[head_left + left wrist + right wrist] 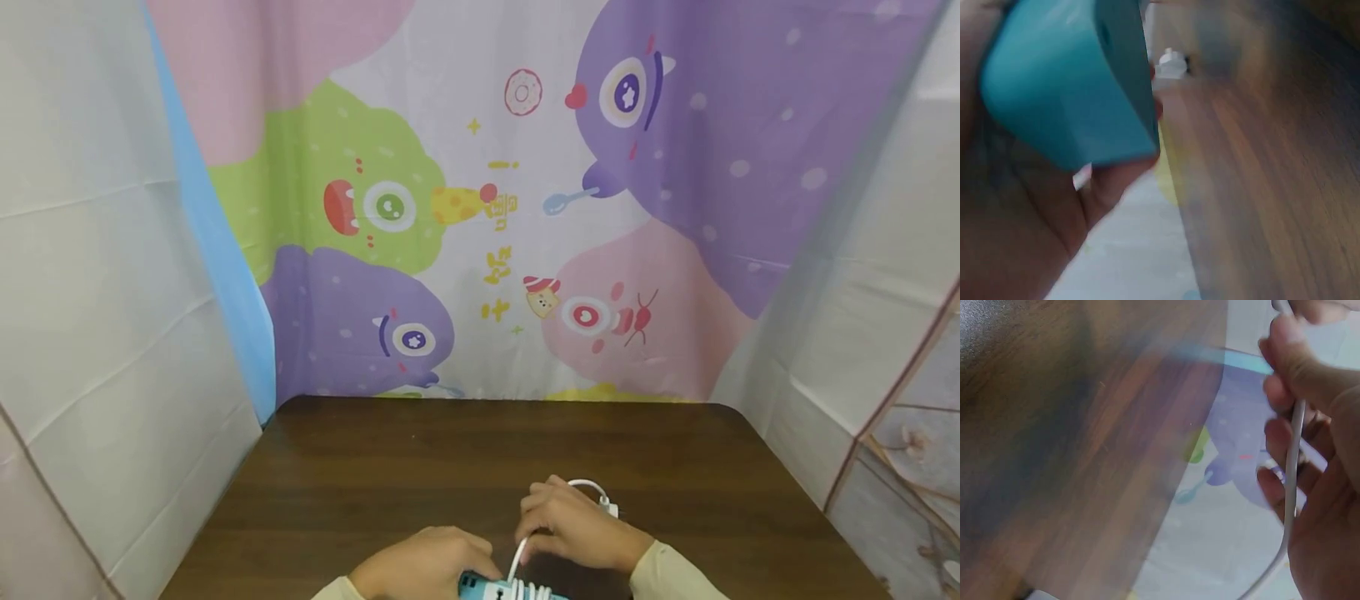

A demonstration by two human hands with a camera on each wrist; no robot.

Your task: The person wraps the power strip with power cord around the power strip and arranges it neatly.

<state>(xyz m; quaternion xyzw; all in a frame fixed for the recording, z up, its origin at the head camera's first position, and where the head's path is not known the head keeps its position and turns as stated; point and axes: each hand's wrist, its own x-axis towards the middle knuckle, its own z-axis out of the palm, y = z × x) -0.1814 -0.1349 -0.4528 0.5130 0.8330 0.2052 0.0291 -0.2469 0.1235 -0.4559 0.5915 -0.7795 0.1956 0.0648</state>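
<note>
My left hand (429, 563) grips a teal and white power strip (471, 587) low in the head view, its lower part cut off by the frame edge. In the left wrist view the strip's smooth teal end (1079, 94) fills the palm. Several turns of white cord (534, 592) are wrapped around the strip. Just right of it, my right hand (573, 527) pinches the cord between thumb and fingers, and the held length runs up from the strip. Past that hand the cord (1293, 469) loops over to a white plug (609, 507).
The dark wooden table (360, 467) stretches behind and to both sides of the hands. A curtain (480, 333) with cartoon monsters hangs at its far edge. Pale fabric walls (112, 250) stand on the left and right.
</note>
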